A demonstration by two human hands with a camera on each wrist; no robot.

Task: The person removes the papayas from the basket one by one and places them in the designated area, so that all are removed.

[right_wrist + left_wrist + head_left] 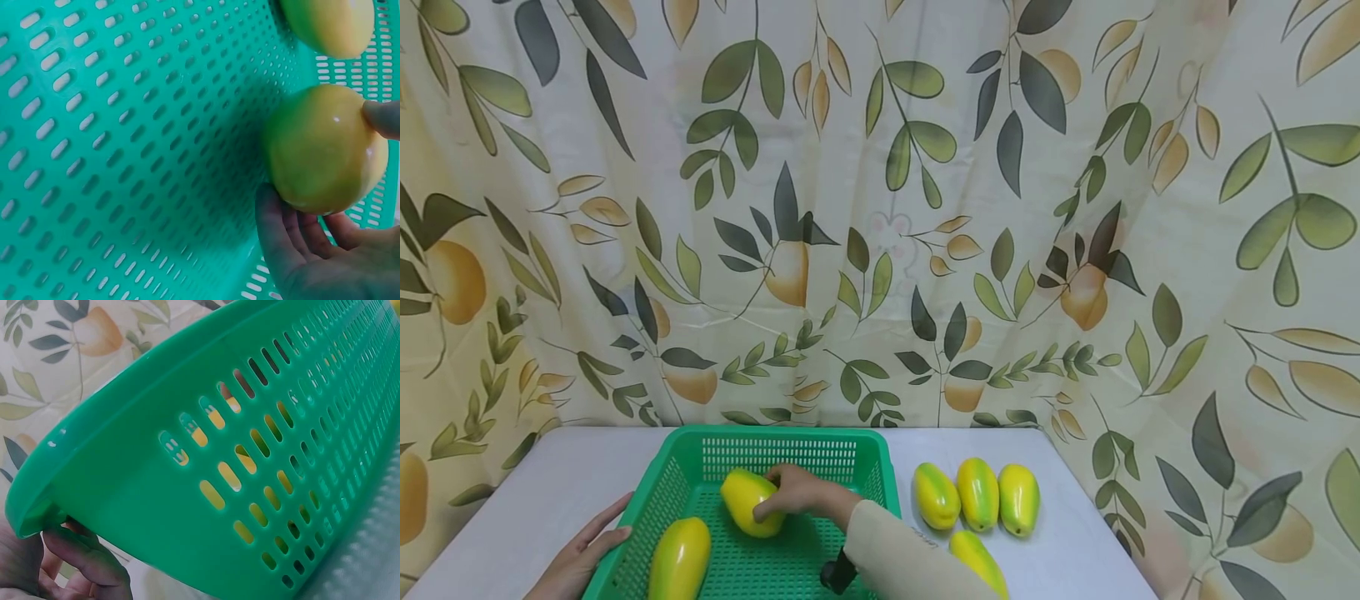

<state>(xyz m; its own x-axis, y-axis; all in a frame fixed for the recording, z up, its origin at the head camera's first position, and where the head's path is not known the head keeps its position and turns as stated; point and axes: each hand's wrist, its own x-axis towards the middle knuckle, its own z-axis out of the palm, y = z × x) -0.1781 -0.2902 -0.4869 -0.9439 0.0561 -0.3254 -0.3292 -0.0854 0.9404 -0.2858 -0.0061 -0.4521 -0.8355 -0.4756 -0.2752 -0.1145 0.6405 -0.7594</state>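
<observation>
A green plastic basket (790,435) with slotted walls stands on the table. Inside it, my right hand (797,493) grips a yellow-green papaya (743,498) near the back, thumb on one side and fingers on the other. In the right wrist view this papaya (325,150) is close over the basket floor, the right hand (331,256) curled around its underside. A second papaya (681,560) lies in the basket's front left. My left hand (583,550) holds the basket's left rim; the left wrist view shows its bent fingers (94,562) under the lip.
Right of the basket, several papayas rest on the white table (1075,533): three side by side, including a middle papaya (977,493), and another papaya (976,560) nearer, partly behind my right sleeve (917,554). A leaf-and-fruit patterned curtain (880,250) hangs behind the table.
</observation>
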